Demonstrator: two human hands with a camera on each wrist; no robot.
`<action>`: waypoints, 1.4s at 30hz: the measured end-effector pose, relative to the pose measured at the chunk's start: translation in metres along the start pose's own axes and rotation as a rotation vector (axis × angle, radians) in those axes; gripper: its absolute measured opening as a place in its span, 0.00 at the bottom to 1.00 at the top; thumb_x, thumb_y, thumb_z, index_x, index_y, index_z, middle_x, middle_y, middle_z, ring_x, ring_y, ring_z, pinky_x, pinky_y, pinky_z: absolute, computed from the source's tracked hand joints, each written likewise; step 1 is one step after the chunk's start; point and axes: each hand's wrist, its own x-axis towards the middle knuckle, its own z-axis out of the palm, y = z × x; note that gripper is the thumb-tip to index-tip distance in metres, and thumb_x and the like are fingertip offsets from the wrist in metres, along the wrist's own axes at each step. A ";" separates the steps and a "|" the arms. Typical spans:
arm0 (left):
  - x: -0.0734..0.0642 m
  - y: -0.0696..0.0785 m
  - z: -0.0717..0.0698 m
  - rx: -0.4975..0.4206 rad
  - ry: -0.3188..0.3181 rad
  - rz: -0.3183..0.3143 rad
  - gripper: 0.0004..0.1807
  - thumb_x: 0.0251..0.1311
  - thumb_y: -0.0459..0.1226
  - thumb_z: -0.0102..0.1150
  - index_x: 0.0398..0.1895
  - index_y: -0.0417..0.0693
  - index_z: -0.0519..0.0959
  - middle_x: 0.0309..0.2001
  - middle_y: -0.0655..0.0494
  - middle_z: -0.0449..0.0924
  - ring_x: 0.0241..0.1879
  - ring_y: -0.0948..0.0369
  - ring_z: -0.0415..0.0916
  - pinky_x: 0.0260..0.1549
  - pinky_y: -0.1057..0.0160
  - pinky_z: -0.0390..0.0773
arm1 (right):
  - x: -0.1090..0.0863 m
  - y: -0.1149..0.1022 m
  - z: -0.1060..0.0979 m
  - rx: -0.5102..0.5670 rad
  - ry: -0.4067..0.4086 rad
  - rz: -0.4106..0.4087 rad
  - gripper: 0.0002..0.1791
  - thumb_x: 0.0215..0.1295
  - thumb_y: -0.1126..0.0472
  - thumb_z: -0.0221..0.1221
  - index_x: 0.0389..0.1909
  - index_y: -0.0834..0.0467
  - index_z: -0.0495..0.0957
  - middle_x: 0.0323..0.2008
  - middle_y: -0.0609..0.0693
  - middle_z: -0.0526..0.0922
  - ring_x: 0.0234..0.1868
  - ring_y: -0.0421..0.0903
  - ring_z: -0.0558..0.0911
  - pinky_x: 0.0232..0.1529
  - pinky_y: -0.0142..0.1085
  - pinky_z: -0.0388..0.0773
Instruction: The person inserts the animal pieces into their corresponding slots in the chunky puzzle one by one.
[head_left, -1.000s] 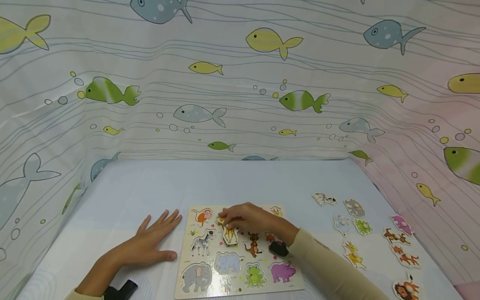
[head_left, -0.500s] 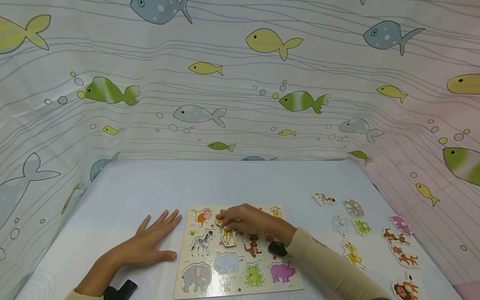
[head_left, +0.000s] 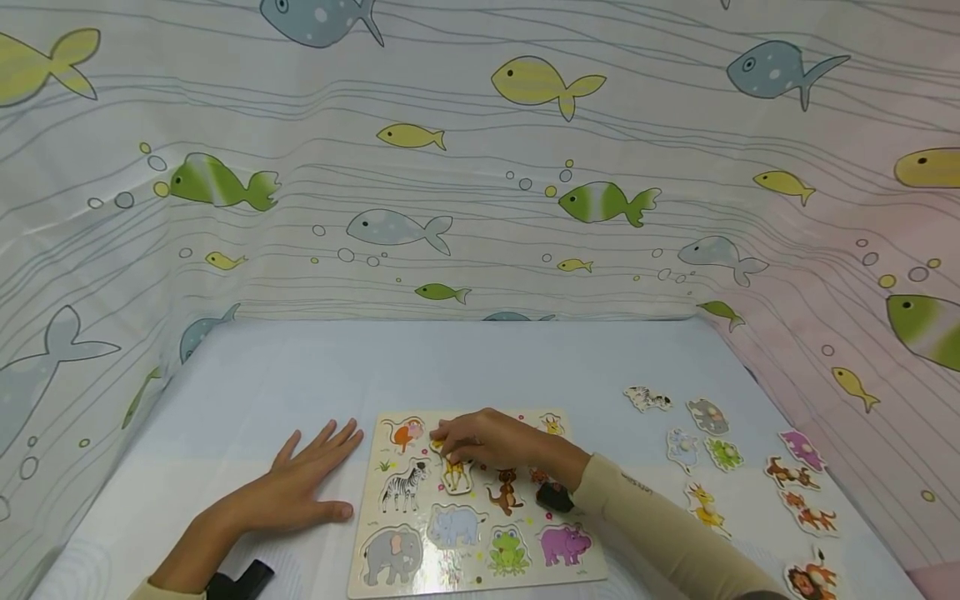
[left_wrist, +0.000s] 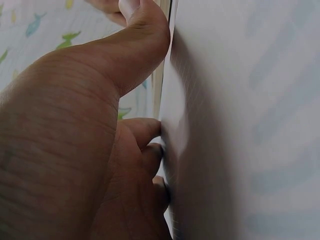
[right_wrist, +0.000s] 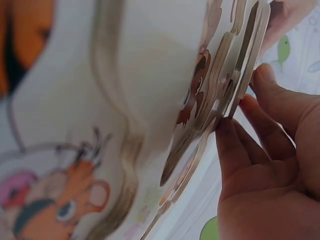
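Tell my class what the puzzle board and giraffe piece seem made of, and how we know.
Puzzle board: probably wood or fibreboard, glossy on top; brownish cut edges line its recesses, and light glares off it. Giraffe piece: likely similar, with a printed face; its edge looks pale, though the right hand hides part.

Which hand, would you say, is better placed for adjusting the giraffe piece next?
Probably the right hand: it holds the giraffe piece, while the left hand rests on the table beside the board.

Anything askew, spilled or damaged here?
No spill or damage visible. Only the giraffe piece looks off: in the right wrist view, its edge seems to stand proud of the puzzle board, though the right hand holds it.
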 end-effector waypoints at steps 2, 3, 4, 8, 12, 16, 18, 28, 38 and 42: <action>0.000 0.000 0.000 0.002 0.001 0.000 0.57 0.47 0.65 0.67 0.77 0.48 0.60 0.78 0.43 0.53 0.77 0.34 0.43 0.69 0.27 0.31 | 0.000 0.000 0.000 -0.010 -0.001 0.000 0.10 0.70 0.60 0.59 0.48 0.55 0.85 0.65 0.49 0.78 0.73 0.45 0.70 0.68 0.30 0.70; 0.000 0.000 -0.001 0.002 0.000 -0.001 0.57 0.46 0.65 0.67 0.77 0.48 0.60 0.78 0.43 0.53 0.77 0.34 0.43 0.69 0.27 0.31 | 0.000 0.001 0.000 -0.015 -0.002 0.001 0.11 0.71 0.60 0.59 0.48 0.55 0.85 0.65 0.49 0.78 0.73 0.45 0.70 0.68 0.29 0.70; 0.000 0.000 -0.001 0.001 0.000 -0.002 0.57 0.46 0.65 0.68 0.77 0.48 0.60 0.78 0.43 0.53 0.77 0.34 0.43 0.69 0.27 0.31 | 0.001 0.001 0.000 -0.018 -0.003 0.001 0.10 0.71 0.60 0.59 0.48 0.55 0.85 0.65 0.49 0.78 0.73 0.45 0.70 0.68 0.30 0.70; 0.001 0.000 0.000 0.009 -0.003 -0.006 0.57 0.46 0.65 0.67 0.77 0.49 0.60 0.79 0.43 0.53 0.77 0.34 0.42 0.70 0.27 0.31 | 0.001 0.001 0.001 -0.014 -0.007 0.018 0.10 0.71 0.59 0.59 0.48 0.54 0.85 0.65 0.47 0.78 0.73 0.43 0.69 0.68 0.30 0.70; 0.001 0.000 0.000 0.011 -0.003 -0.007 0.57 0.46 0.65 0.67 0.77 0.49 0.60 0.79 0.43 0.53 0.78 0.34 0.42 0.70 0.27 0.31 | 0.001 0.001 0.001 -0.016 -0.011 0.036 0.10 0.70 0.59 0.59 0.47 0.52 0.85 0.65 0.45 0.78 0.73 0.41 0.68 0.68 0.30 0.70; 0.000 0.000 -0.001 0.001 -0.001 -0.004 0.57 0.47 0.65 0.67 0.77 0.49 0.60 0.79 0.43 0.53 0.78 0.34 0.42 0.70 0.27 0.30 | 0.001 0.000 0.001 -0.020 -0.012 0.048 0.09 0.70 0.59 0.59 0.47 0.52 0.85 0.65 0.45 0.78 0.73 0.41 0.68 0.68 0.30 0.70; 0.000 0.000 -0.001 -0.001 -0.001 -0.003 0.57 0.47 0.65 0.67 0.77 0.49 0.60 0.79 0.43 0.53 0.78 0.34 0.42 0.70 0.27 0.30 | 0.001 -0.001 0.000 -0.021 -0.013 0.051 0.09 0.70 0.60 0.59 0.47 0.53 0.85 0.65 0.45 0.78 0.73 0.41 0.68 0.68 0.31 0.70; 0.000 -0.001 0.000 -0.003 -0.003 0.010 0.57 0.47 0.65 0.67 0.77 0.48 0.59 0.79 0.43 0.52 0.78 0.34 0.42 0.70 0.28 0.30 | 0.002 -0.002 0.000 -0.046 -0.026 0.024 0.09 0.70 0.61 0.59 0.46 0.54 0.85 0.65 0.47 0.78 0.73 0.43 0.68 0.68 0.30 0.70; -0.001 0.000 -0.001 -0.005 -0.001 0.019 0.56 0.48 0.65 0.66 0.78 0.48 0.59 0.79 0.43 0.52 0.78 0.34 0.42 0.71 0.29 0.29 | 0.002 -0.003 -0.001 -0.053 -0.031 0.028 0.10 0.69 0.61 0.60 0.48 0.55 0.85 0.65 0.47 0.78 0.73 0.43 0.68 0.68 0.30 0.70; -0.002 0.000 -0.001 -0.006 -0.001 0.023 0.56 0.49 0.64 0.67 0.77 0.48 0.59 0.79 0.43 0.52 0.77 0.34 0.42 0.71 0.29 0.29 | 0.002 -0.003 -0.001 -0.044 -0.033 0.040 0.11 0.69 0.61 0.60 0.49 0.55 0.85 0.65 0.47 0.78 0.74 0.43 0.68 0.68 0.30 0.70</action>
